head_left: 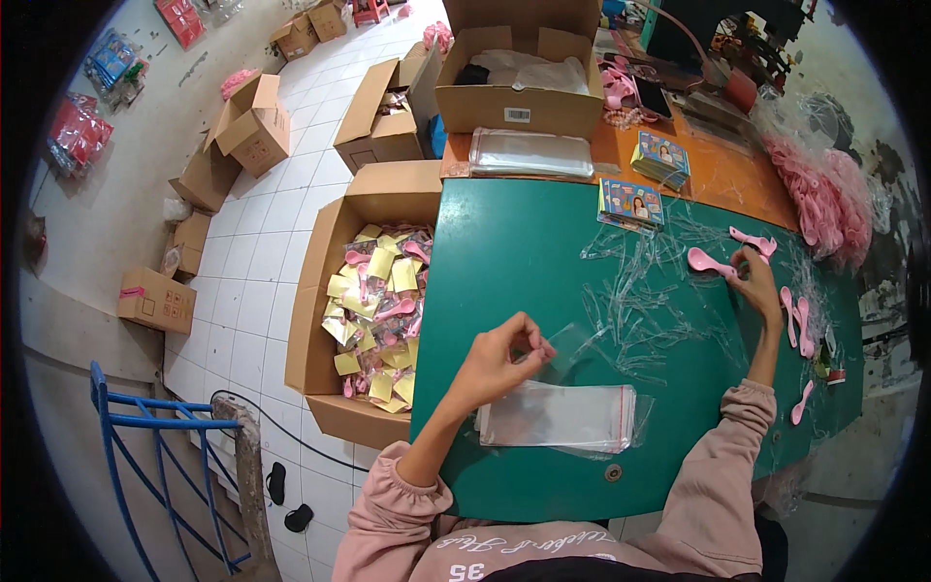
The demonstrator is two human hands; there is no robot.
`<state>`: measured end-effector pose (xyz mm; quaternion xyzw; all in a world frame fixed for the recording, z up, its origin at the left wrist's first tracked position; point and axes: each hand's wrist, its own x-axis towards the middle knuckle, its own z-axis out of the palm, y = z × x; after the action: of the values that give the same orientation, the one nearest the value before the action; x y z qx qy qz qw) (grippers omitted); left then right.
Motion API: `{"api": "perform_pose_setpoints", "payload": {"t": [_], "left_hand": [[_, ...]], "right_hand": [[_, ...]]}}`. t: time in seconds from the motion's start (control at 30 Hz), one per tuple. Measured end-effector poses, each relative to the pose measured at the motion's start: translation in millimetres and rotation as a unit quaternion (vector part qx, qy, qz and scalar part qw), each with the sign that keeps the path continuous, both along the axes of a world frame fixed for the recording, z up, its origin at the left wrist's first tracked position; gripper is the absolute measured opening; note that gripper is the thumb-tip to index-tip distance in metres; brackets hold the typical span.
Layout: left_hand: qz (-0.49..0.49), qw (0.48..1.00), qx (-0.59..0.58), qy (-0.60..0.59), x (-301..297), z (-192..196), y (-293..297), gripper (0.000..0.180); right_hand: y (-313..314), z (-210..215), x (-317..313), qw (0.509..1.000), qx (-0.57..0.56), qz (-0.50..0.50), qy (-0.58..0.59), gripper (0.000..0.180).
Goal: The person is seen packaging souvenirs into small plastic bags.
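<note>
My left hand (pixel 506 361) is closed in a pinch on a clear plastic bag (pixel 574 351), which sticks out to the right of the fingertips. Below it on the green table lies a stack of clear flat bags (pixel 558 417). Farther right, my right hand (pixel 758 283) has its fingers closed at the handle end of a pink spoon (pixel 710 262), whose bowl points left. More pink spoons (pixel 753 241) lie just beyond that hand. Several loose pink spoons (pixel 797 320) rest to the right of my right wrist.
Clear plastic strips (pixel 640 310) litter the green table (pixel 514 262). Two piles of printed cards (pixel 630 204) sit at its far side. Left of the table, an open carton (pixel 315 339) holds bagged spoons with yellow cards. Bagged pink spoons (pixel 829 199) are heaped at the far right.
</note>
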<state>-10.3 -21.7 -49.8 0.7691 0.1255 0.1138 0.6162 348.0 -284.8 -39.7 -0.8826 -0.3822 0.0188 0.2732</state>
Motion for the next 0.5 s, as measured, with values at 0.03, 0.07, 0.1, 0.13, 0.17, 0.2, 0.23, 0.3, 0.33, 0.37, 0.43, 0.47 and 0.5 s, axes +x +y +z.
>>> {"api": "perform_pose_setpoints", "payload": {"t": [0.03, 0.07, 0.1, 0.13, 0.17, 0.2, 0.23, 0.3, 0.33, 0.37, 0.43, 0.47, 0.5], "left_hand": [[0.010, 0.996, -0.088, 0.015, 1, -2, 2, 0.013], [0.017, 0.984, -0.176, 0.030, 1, -4, 3, 0.011], [0.009, 0.984, -0.172, 0.035, 2, -1, 4, 0.018], [0.009, 0.984, -0.173, 0.034, 2, -1, 4, 0.018], [-0.002, 0.984, -0.174, 0.044, 2, 0, 4, 0.020], [-0.012, 0.983, -0.175, 0.054, 3, 1, 4, 0.023], [-0.014, 0.983, -0.176, 0.053, 3, 3, 4, 0.023], [-0.019, 0.985, -0.157, 0.075, 4, 6, 3, 0.028], [-0.018, 0.984, -0.158, 0.077, 4, 5, 3, 0.028], [-0.006, 0.981, -0.182, 0.072, 4, 5, 3, 0.028], [0.002, 0.976, -0.207, 0.065, 3, 8, 3, 0.029], [0.011, 0.972, -0.228, 0.052, 2, 11, 2, 0.029], [0.016, 0.968, -0.249, 0.038, 3, 12, 1, 0.030]], "right_hand": [[4, 1, -2, 1.000, 0.000, 0.001, -0.001, 0.023], [7, 2, -5, 1.000, -0.016, -0.001, 0.017, 0.023], [9, 4, -7, 0.999, -0.031, -0.003, 0.035, 0.023], [10, 5, -8, 0.998, -0.047, -0.004, 0.052, 0.023], [9, 8, -6, 0.998, -0.048, -0.005, 0.051, 0.023], [7, 13, -3, 0.999, -0.029, 0.020, -0.017, 0.020], [3, 20, -2, 0.995, -0.010, 0.044, -0.085, 0.017], [24, 54, -35, 0.995, 0.079, 0.030, -0.056, 0.014], [40, 71, -56, 0.986, 0.166, 0.014, -0.029, 0.012], [53, 82, -74, 0.986, 0.166, 0.016, -0.025, 0.012], [73, 100, -111, 0.971, 0.228, 0.040, 0.061, 0.010], [82, 102, -128, 0.971, 0.228, 0.039, 0.062, 0.010], [89, 103, -143, 0.974, 0.202, 0.064, 0.085, 0.010]]}}
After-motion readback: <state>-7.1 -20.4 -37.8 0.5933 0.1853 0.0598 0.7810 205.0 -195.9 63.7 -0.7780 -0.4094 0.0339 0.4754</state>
